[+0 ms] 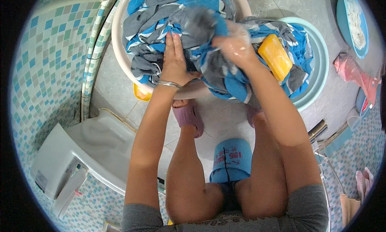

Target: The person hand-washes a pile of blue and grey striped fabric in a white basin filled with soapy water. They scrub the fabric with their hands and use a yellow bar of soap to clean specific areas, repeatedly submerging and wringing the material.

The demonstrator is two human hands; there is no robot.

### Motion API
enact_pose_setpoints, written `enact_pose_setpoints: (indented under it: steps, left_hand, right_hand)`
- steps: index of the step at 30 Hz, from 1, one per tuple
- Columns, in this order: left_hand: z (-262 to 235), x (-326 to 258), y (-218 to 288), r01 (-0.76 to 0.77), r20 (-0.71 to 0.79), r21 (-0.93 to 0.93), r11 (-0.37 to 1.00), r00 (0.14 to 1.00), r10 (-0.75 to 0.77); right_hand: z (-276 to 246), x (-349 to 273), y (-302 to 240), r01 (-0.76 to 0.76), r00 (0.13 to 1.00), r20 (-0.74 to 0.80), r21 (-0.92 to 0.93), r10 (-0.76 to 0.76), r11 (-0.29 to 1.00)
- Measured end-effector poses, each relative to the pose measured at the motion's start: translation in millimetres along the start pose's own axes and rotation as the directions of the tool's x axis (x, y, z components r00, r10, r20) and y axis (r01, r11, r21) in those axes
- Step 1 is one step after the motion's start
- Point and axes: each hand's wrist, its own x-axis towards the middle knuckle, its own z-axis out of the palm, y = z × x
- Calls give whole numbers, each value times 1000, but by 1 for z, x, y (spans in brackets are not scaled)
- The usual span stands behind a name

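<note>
A large pale pink basin (pixel 119 43) in front of me is heaped with wet blue, grey and white patterned cloth (pixel 150 20). My left hand (pixel 175 62), with a silver bangle at the wrist, presses on the cloth with its fingers stretched out. Wet and slightly blurred, my right hand (pixel 236 47) grips a bunched part of the cloth, which is smeared by motion. Some of the fabric hangs over the basin's near right rim. More of the same cloth lies in a light blue basin (pixel 321 67) on the right, with a yellow rounded block (pixel 276 57) on top.
A small blue tub (pixel 341 24) with white cloth stands at the far right, near a pink bag-like thing (pixel 358 75). An upturned blue bucket (pixel 232 155) is between my legs. A white toilet-like fixture (pixel 100 151) is at the left by the tiled wall (pixel 52 67).
</note>
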Motion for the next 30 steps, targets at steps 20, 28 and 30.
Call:
enact_pose_setpoints:
  steps: [20, 28, 30]
  left_hand:
    - [37, 36, 16, 289, -289, -271, 918, 885, -364]
    - [-94, -63, 49, 14, -150, -578, 816, 981, -124]
    - [-120, -80, 51, 0, -88, -502, 865, 995, -51]
  right_hand:
    - [-23, -16, 49, 0, 958, -133, 888, 256, 459]
    - [-27, -12, 44, -34, 928, -262, 647, 264, 762]
    - [-30, -16, 28, -41, 911, -299, 619, 283, 784]
